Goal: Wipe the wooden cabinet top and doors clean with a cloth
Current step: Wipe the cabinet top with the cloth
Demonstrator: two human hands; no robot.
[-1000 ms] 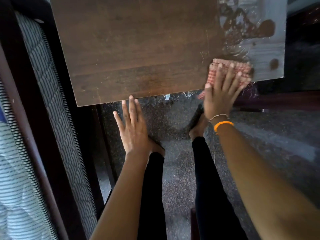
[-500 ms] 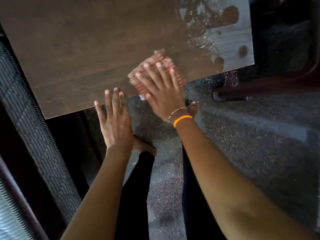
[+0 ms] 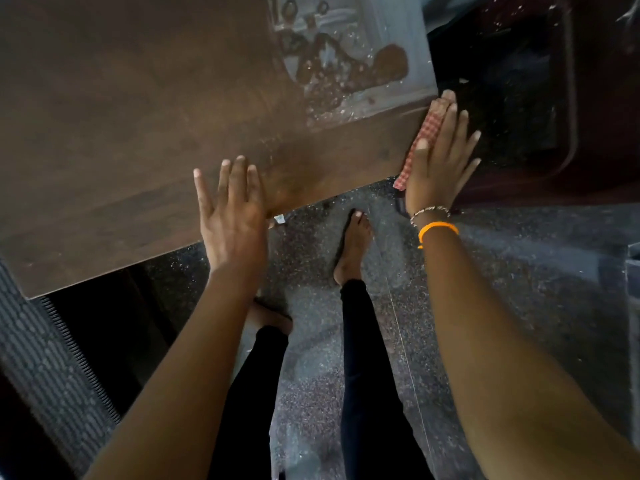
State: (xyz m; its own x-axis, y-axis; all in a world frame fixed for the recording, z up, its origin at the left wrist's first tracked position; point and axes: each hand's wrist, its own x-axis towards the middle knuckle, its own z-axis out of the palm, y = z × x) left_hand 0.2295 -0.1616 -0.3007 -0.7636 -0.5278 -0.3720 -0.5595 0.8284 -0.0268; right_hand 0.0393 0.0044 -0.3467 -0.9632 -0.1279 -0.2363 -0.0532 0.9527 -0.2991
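- Since half a second back, your right hand (image 3: pixel 437 168) and the cloth (image 3: pixel 420 142) have slid from the front-middle of the cabinet top (image 3: pixel 138 116) out to its right-hand edge; your left hand (image 3: pixel 232 216) has stayed at the front edge.
- Right hand: fingers spread flat, palm pressing the red checked cloth against the cabinet's right side edge. Not a fist grip, more a flat pin.
- Left hand: open, empty, fingers splayed, resting on the top by the front edge, likely bracing.
- Step in hand, as I judge it: wiping the top's right edge, top not finished.
- White residue patch (image 3: pixel 349 60) sits on the far right corner of the top, looks unwiped; the rest of the top looks darker and cleaner.
- Next move calls for bringing the cloth back onto the top and working over that residue with firm pressure, then the doors, which are out of sight below.
- Count: one cloth, one cabinet top, two hands, two bare feet on the speckled floor (image 3: pixel 519 289).
- Two bands on your right wrist: one orange bangle (image 3: pixel 438 229), one beaded bracelet (image 3: pixel 429 212).
- Doors: none visible.
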